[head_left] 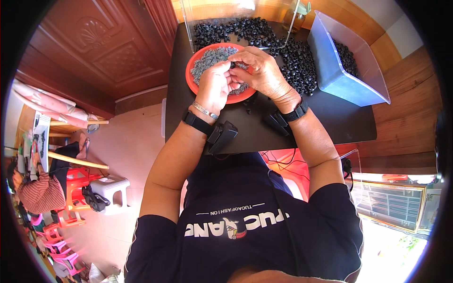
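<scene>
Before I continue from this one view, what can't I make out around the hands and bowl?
All in the head view:
Any piece between the left hand and right hand: mostly covered by fingers.
Red bowl, right rim: partly behind the right hand.
Grey pieces: too small for exact shape.
Blue bin, bottom: hidden by its side and black pieces.

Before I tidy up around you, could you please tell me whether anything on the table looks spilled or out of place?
A few black parts lie loose on the table beside the red bowl, apart from the main heap; they may be strays.
</scene>
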Demonstrator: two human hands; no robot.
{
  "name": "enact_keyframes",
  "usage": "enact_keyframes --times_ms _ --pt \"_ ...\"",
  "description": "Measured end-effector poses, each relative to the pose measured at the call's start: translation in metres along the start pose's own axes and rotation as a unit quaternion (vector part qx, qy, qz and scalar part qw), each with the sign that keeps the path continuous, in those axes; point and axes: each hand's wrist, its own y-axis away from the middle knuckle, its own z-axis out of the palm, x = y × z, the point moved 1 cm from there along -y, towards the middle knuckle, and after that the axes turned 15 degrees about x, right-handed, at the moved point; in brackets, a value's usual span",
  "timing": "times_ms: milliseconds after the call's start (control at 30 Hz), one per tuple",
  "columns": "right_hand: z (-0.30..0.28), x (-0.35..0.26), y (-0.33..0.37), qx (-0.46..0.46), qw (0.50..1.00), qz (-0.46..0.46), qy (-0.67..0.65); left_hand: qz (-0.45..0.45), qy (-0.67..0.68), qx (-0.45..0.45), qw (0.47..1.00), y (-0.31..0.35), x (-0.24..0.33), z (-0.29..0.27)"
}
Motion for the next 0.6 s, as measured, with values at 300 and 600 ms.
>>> enact_keyframes --times_ms 300,600 --pt "-0.0053 0.0001 -0.0017 0.01 1.0 -0.004 0.015 0.012 0.005 -0.042 0.999 -0.0013 0.0007 0.0001" --pt "-0.0053 0.0046 -0.0018 0.007 0.999 0.032 -0.032 -0.001 0.019 -0.098 0.995 -0.0042 -0.0016 -0.0048"
